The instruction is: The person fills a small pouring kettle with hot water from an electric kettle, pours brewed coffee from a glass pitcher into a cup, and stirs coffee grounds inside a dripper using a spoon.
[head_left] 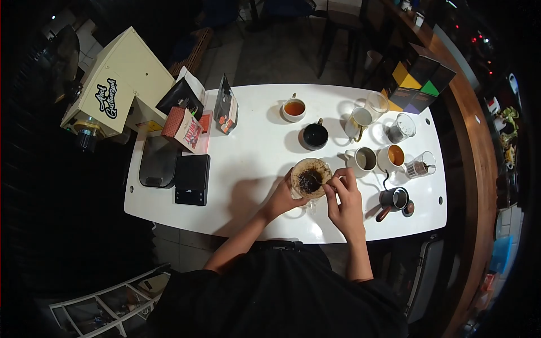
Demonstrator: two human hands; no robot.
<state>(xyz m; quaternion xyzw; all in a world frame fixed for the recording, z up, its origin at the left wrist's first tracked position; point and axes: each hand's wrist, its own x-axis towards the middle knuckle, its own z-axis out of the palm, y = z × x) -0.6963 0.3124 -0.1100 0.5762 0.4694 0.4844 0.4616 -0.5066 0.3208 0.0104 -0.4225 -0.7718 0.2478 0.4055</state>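
Observation:
In front of me a coffee dripper (295,179) holds a paper filter (320,164) with dark wet coffee grounds (310,181) inside. My left hand (282,198) is closed around the dripper's left side. At the filter's right edge, the fingers of my right hand (345,204) are pinched together; what they grip, perhaps something thin reaching into the grounds, is too small to make out. Clear glass (311,207) shows under the dripper, partly hidden. Just beyond stands a black cup (314,137), and a white mug (365,160) is to the right.
A small kettle (393,198) with its lid (408,208) beside it, an amber-filled mug (391,158) and several glasses stand right. Farther back is a teacup (293,109). On the left are a black scale (192,179), coffee bags (226,106) and a cream grinder (121,84).

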